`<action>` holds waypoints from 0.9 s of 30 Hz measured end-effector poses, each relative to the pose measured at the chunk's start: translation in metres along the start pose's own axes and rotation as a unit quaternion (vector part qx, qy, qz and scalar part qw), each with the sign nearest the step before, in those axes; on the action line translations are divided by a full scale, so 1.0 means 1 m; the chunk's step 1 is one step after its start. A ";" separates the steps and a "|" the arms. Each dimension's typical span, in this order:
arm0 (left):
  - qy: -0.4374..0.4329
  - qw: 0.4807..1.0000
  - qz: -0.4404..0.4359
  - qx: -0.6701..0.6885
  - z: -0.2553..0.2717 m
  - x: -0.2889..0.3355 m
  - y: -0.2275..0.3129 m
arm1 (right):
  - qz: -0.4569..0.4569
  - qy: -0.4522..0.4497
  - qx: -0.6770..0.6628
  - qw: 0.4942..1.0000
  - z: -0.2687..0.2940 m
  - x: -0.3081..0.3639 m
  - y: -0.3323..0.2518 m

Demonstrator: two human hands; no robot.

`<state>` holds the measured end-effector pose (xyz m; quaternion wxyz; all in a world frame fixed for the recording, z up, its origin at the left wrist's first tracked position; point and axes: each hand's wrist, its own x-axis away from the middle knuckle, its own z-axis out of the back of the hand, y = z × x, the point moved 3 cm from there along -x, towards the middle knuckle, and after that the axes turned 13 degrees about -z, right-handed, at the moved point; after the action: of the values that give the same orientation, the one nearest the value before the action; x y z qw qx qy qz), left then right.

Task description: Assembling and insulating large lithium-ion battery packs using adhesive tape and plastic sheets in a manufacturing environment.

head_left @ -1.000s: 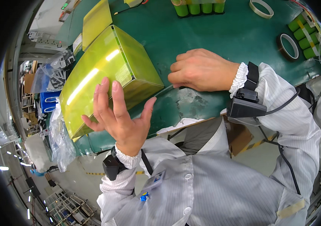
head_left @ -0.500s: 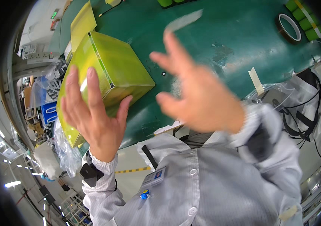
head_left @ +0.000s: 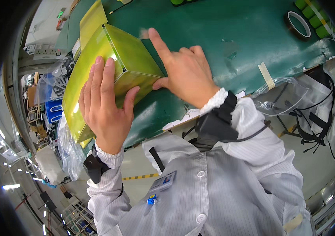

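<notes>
A yellow-green, glossy panelled box-shaped block (head_left: 136, 55) stands on the green table, a black-and-white line running along its upper edge. My left hand (head_left: 106, 106) lies flat against its near side, fingers stretched out and thumb apart. To the right, my right hand (head_left: 187, 72) points its index finger toward the far end of the box, while its other fingers are bent. A short translucent strip, apparently tape (head_left: 143, 34), clings to that index fingertip, blurred, close to the box's right edge. My right thumb is at the box's near right corner; whether it touches cannot be told.
A tape roll (head_left: 298, 25) lies at the far right beside green cylindrical cells (head_left: 320, 19). A beige tape strip (head_left: 266, 75) hangs over the table's front edge, near a clear plastic bag (head_left: 283, 92). A yellow sheet (head_left: 92, 23) stands behind the box.
My right hand has moved left and down with the strip, coming up to the box. My left hand's fingers have drawn together and lie flatter on the box.
</notes>
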<state>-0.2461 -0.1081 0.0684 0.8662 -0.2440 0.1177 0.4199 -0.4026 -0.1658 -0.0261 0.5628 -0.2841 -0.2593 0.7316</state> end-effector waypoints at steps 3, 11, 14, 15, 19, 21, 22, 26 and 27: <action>0.008 1.000 0.001 0.007 -0.004 0.005 -0.003 | 0.044 0.035 0.063 0.996 -0.004 0.003 0.001; 0.008 0.998 0.016 0.058 0.009 0.003 -0.005 | 0.026 0.005 -0.107 0.994 0.033 0.026 0.005; -0.048 0.997 0.047 0.043 0.012 0.002 -0.006 | -0.068 -0.004 -0.238 0.969 0.076 0.030 0.033; -0.039 0.998 0.037 0.039 0.012 0.003 -0.005 | 0.027 -0.040 -0.203 0.978 0.088 0.026 0.036; -0.020 0.999 0.027 0.004 0.010 0.016 0.001 | 0.201 -0.162 -0.007 0.966 0.098 0.021 0.019; -0.017 0.999 0.042 -0.015 0.008 0.020 0.014 | 0.271 -0.207 0.097 0.935 0.083 0.012 0.012; -0.010 0.998 0.057 -0.035 0.006 0.022 0.019 | 0.269 -0.207 0.099 0.935 0.075 0.004 0.011; 0.010 0.997 0.055 -0.045 -0.018 0.032 0.032 | 0.282 -0.249 0.104 0.920 0.048 -0.025 0.025; 0.017 0.996 0.071 -0.051 -0.022 0.034 0.034 | 0.292 -0.242 0.106 0.919 0.044 -0.028 0.027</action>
<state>-0.2514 -0.0792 0.0246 0.8184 -0.2860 0.1282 0.4816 -0.4463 -0.2022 -0.0105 0.2713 -0.1008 -0.2142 0.9329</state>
